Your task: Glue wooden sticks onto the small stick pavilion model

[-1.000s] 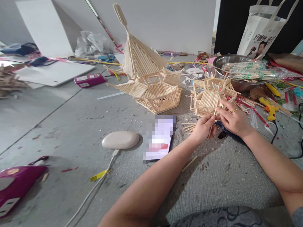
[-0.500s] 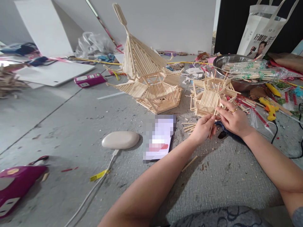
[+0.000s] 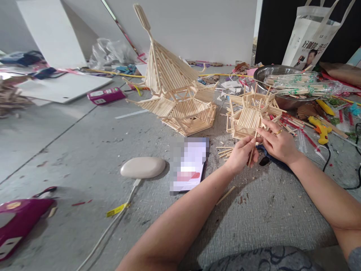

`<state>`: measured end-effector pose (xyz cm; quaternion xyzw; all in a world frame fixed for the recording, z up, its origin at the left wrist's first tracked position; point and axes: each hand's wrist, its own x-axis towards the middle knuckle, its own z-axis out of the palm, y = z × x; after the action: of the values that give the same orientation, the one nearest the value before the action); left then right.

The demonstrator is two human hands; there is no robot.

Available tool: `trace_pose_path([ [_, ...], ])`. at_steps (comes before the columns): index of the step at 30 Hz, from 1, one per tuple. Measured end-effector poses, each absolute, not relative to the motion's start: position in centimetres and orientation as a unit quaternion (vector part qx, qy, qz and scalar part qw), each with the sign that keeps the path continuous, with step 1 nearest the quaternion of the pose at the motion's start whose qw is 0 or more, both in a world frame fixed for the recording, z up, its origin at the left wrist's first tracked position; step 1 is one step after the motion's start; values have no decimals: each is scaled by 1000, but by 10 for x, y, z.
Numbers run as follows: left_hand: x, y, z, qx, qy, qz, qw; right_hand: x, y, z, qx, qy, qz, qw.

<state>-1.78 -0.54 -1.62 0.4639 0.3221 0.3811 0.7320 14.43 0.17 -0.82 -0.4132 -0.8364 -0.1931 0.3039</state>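
My left hand (image 3: 241, 153) is closed in a pinch on a thin wooden stick (image 3: 251, 157), which is tilted, its lower end poking out below the fingers. My right hand (image 3: 279, 142), with a ring on one finger, is bent around the stick's upper end, fingertips against the near edge of a small wooden-stick model (image 3: 249, 117). Exactly where those fingertips grip is partly hidden. Left of it stands a larger pagoda-like stick model (image 3: 172, 86) with a pointed roof. Several loose sticks (image 3: 225, 152) lie beside my left hand.
A phone (image 3: 188, 165) and a white oval case (image 3: 143, 167) with a cable lie left of my forearm. On the right are a yellow glue gun (image 3: 320, 129) and a metal bowl (image 3: 262, 71) with bagged sticks. Purple power strips (image 3: 106, 96) are at left.
My left fingers have shifted slightly, and more of the stick's lower end shows beneath them. My right hand stays almost still at the small model. The view has moved very slightly.
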Motion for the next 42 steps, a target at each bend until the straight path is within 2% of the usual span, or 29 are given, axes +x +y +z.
trace_pose_path([
  [42, -16, -6, -17, 484, 332, 392, 708, 144, 1, -7, -396, -838, -223, 303],
])
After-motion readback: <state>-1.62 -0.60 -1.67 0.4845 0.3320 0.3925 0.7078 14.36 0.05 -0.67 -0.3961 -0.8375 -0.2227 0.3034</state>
